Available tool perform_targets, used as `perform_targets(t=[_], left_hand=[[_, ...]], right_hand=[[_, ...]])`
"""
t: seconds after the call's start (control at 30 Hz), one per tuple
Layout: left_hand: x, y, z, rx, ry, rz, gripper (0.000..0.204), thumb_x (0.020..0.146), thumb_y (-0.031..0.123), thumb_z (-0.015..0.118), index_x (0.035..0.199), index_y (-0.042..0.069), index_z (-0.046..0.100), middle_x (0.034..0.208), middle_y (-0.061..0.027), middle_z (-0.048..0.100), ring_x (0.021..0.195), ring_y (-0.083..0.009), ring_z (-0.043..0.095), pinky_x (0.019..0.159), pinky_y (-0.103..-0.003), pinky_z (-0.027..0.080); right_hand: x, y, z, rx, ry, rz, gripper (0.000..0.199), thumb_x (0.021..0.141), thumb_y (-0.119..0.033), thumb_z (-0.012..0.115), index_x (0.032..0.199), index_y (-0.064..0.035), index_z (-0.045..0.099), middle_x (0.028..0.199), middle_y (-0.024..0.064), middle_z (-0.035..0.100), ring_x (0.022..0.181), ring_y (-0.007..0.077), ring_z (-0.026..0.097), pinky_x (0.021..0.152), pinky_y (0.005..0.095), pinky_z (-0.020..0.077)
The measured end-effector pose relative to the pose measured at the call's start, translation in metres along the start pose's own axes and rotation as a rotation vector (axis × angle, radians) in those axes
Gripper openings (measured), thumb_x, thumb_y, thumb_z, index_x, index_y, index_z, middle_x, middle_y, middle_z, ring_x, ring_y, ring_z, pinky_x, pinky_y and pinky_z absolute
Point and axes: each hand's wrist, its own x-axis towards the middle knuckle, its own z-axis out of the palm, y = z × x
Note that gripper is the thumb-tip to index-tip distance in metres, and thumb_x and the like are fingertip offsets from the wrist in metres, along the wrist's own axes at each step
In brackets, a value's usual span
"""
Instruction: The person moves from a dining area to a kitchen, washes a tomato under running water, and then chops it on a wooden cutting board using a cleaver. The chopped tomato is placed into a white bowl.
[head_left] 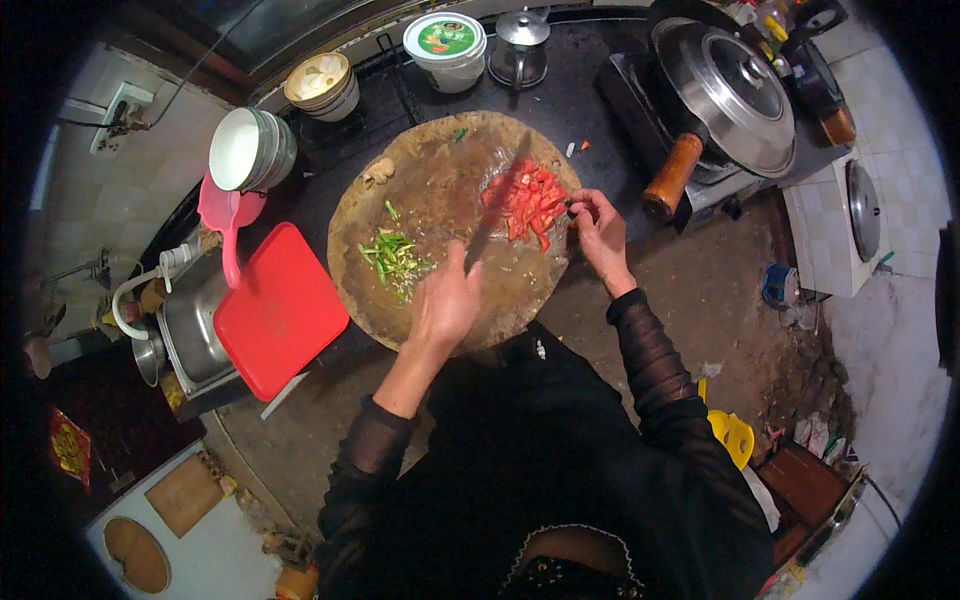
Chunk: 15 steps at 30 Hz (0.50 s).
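A round wooden chopping board (400, 290) lies on the dark counter in front of me. My left hand (446, 302) is closed around the handle of a knife (492, 212), whose blade points away from me and lies along the left side of a pile of chopped tomato (535, 205). At the board's right edge, beside the tomato, my right hand (602, 238) has its fingers pinched together; a small dark green bit seems to show at the fingertips, too small to name. Sliced green pepper (392, 258) sits on the board's left half. A knob of ginger (379, 170) rests farther back.
A lidded wok (735, 95) stands on the stove at right, its wooden handle (672, 175) jutting toward me. Behind the board are a white tub (447, 75) and a metal pot (520, 65). Stacked bowls (240, 150), a pink ladle (230, 215), a red tray (280, 320) and a sink (195, 340) are leftward.
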Motion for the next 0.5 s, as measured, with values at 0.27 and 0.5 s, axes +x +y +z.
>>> perform_targets(t=[0.27,0.5], left_hand=[[-0.010,-0.006,0.032,0.097,0.135,0.050,0.030,0.097,0.026,0.055,0.114,0.004,0.045,0.082,-0.0280,0.065,0.080,-0.0514,0.061,0.070,-0.060,0.046],[-0.010,-0.013,0.007,-0.091,0.089,-0.027,0.030,0.097,0.027,0.054,0.113,0.003,0.044,0.091,-0.0287,0.065,0.084,-0.0518,0.061,0.074,-0.061,0.045]], right_hand=[[0.011,0.012,0.011,-0.259,0.057,-0.339,0.021,0.088,0.001,0.053,0.106,-0.0010,0.063,0.097,0.0159,0.066,0.087,0.0256,0.066,0.075,0.0343,0.0523],[0.003,-0.020,-0.012,-0.266,0.010,-0.204,0.014,0.092,-0.013,0.060,0.096,-0.0011,0.065,0.091,0.0181,0.065,0.080,0.0332,0.065,0.072,0.0376,0.0517]])
